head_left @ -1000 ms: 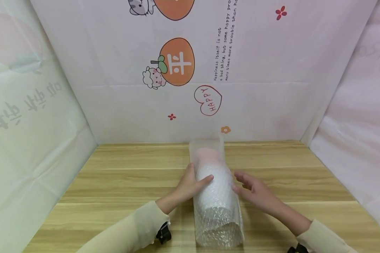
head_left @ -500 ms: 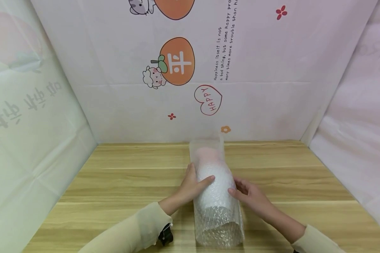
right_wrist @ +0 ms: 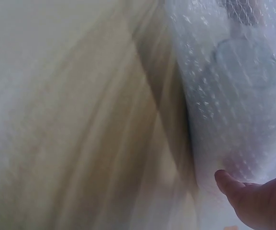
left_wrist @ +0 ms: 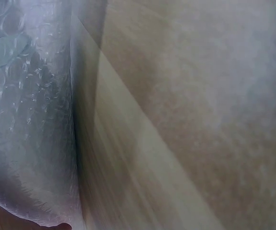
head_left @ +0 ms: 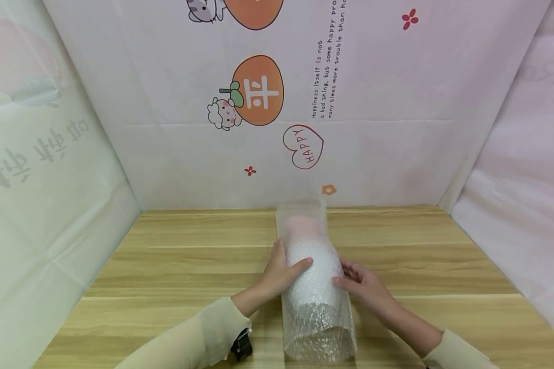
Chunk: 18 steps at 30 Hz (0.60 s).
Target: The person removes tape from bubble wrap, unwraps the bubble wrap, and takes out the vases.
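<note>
A long bundle in bubble wrap (head_left: 316, 279) lies on the wooden table, pointing away from me. Inside shows a white, rounded body with a pale pink far end; its kind cannot be made out through the wrap. My left hand (head_left: 277, 274) holds the bundle's left side, thumb on top and fingers along the flank. From the right, my right hand (head_left: 367, 289) grips the other side, its thumb on the wrap and its fingers partly hidden behind. The right wrist view shows the right thumb (right_wrist: 231, 184) against the wrap (right_wrist: 224, 120).
The wrap's loose near end forms an open tube towards me, and its far end reaches the back wall. Printed white cloth (head_left: 374, 154) closes off the back and both sides. Wood-grain table (head_left: 189, 266) stretches out on either side of the bundle.
My right hand was apart from the bundle's right side a second ago and has closed in onto it. The left hand has barely shifted. The bundle lies where it was.
</note>
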Available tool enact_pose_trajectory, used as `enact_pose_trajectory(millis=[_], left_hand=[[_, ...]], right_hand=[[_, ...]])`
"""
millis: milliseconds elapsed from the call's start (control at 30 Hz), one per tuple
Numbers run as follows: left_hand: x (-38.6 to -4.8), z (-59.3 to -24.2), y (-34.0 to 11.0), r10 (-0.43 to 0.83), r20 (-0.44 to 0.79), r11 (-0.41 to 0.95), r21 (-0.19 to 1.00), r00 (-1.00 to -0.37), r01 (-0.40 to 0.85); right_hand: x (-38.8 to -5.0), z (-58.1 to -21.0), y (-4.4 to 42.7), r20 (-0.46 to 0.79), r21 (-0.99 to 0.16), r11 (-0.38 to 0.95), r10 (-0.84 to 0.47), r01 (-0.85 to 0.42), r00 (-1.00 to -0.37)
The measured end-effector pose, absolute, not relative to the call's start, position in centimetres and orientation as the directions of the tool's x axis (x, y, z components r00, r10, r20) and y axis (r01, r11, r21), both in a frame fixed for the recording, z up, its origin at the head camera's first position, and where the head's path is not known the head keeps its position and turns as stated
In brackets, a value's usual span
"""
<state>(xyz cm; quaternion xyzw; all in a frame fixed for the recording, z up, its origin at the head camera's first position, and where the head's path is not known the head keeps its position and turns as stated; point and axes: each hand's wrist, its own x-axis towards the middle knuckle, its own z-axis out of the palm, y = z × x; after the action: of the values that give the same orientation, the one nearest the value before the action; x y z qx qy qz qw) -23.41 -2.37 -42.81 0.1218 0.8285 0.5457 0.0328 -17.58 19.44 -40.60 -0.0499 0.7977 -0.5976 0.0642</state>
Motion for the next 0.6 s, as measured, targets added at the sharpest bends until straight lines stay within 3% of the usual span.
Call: enact_pose_trajectory(millis=[600], left_hand=[[-23.4, -43.3, -2.4, 0.241, 0.095, 0.351, 0.919, -0.966, 0.178]], right_hand=[[-17.8, -42.3, 18.8, 0.003, -0.987, 0.162, -0.028, -0.007, -1.000]])
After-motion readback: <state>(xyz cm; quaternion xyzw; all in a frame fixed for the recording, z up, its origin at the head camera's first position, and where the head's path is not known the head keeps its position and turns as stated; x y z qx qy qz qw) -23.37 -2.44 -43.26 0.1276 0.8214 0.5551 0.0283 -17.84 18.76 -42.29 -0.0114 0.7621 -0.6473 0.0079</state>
